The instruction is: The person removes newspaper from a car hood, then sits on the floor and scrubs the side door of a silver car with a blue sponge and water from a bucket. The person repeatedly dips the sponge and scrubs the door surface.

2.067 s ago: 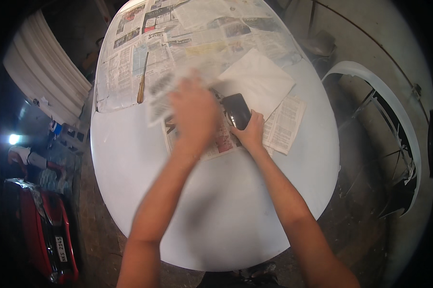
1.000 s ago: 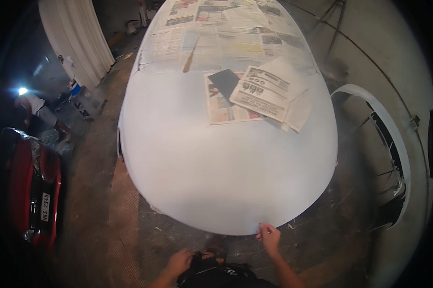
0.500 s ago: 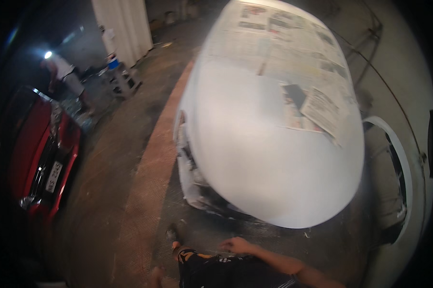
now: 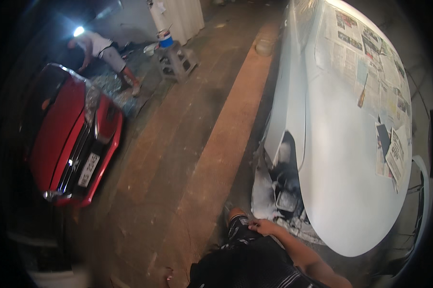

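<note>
My right hand hangs low beside the thigh of my dark patterned shorts. Its fingers are loosely bent and partly apart, and nothing shows in them. At the lower edge, a small blurred bit of skin seems to be my left hand; its fingers cannot be made out. Nearest my right hand stands a car body with a pale whitish hood. Newspaper sheets cover its upper part, and a thin wooden-handled tool lies on them. A dark sheet and loose newspaper rest lower down.
A red car stands at the left. Behind it a person wearing a bright lamp bends over. A grey stool carries a blue container. A reddish strip runs along the floor. A pale curved part stands at far right.
The view has swung left, so the whitish car sits farther right and more of the red car shows. My right hand now lies closer to my thigh. The wooden-handled tool shows more clearly.
</note>
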Tool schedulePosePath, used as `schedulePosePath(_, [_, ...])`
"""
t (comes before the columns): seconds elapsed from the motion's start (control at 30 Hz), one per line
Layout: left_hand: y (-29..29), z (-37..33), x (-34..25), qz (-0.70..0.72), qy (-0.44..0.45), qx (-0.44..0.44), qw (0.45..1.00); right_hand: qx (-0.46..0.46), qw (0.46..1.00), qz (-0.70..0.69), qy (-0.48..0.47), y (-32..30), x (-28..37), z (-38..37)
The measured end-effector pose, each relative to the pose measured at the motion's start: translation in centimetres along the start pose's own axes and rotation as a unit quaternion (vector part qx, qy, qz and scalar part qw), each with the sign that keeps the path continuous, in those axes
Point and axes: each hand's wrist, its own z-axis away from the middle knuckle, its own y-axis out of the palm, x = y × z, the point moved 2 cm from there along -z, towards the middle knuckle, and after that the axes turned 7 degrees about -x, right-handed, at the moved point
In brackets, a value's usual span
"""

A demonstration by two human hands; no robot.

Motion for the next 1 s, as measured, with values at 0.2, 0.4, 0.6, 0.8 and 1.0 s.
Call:
schedulePosePath(0.2, [-15.5,-2.4,-29.8,0.039,0.113,-0.085,0.989,-0.008,0.991,-0.057,0.12,-9.8,4.1,-15.0])
schedulePosePath(0.4, [-25.6,2.6,-54.6,0.074,0.347,0.004,0.935,0.012,0.991,-0.119,0.066,-24.9,11.1,-27.5])
schedulePosePath(0.6, [-32.8,1.3,-71.1,0.088,0.176,-0.021,0.98,0.033,0.925,-0.275,0.261,-36.7,15.4,-31.9])
schedulePosePath(0.8, [-38.1,-1.2,-90.0,-0.005,0.109,0.009,0.994,-0.098,0.796,-0.481,0.354,-50.1,22.9,-39.7])
schedulePosePath(1.0, [-50.8,0.2,-121.3,-0.116,0.202,-0.053,0.971,-0.273,0.809,-0.451,0.261,-60.5,24.2,-49.7])
